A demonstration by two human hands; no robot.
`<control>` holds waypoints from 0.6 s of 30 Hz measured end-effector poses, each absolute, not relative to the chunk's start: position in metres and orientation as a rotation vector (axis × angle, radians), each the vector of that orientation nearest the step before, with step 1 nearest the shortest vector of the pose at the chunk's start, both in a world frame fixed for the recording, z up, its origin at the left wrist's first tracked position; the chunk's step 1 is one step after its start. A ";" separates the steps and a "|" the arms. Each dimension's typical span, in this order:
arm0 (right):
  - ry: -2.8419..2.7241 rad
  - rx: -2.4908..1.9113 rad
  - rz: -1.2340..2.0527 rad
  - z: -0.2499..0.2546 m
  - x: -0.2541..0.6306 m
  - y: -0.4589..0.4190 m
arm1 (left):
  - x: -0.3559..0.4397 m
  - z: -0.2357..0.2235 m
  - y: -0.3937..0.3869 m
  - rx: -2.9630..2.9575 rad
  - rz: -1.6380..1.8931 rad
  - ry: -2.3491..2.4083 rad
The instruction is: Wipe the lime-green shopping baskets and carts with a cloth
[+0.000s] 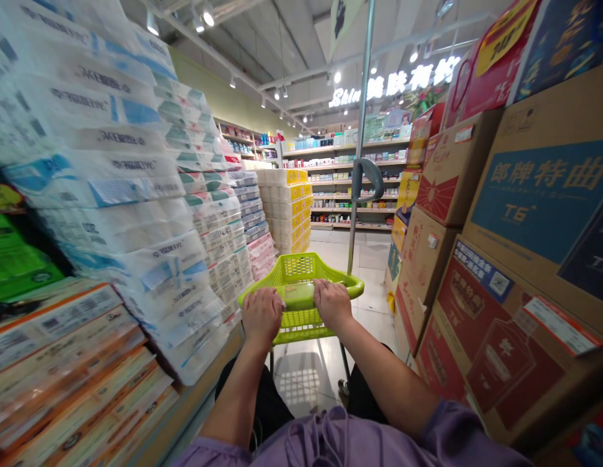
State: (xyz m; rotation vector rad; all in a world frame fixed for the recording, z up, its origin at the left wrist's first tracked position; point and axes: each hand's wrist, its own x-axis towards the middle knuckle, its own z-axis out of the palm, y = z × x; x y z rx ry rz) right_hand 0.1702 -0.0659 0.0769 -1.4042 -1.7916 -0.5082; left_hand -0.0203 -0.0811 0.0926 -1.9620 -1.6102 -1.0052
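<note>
A lime-green plastic shopping basket cart stands in front of me in a narrow aisle. My left hand is curled over the near rim of the basket on the left side. My right hand grips the same rim just to the right, fingers wrapped over the edge. The basket looks empty through its mesh. A grey metal pole with a curved handle rises from the far right of the cart.
Stacked packs of tissue paper crowd the left side of the aisle. Cardboard cartons are piled high on the right. White tiled floor runs ahead to shelves of goods at the back.
</note>
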 end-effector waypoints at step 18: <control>-1.769 -1.403 -0.524 0.073 0.168 -0.059 | -0.046 0.073 -0.071 -1.873 -1.102 -1.499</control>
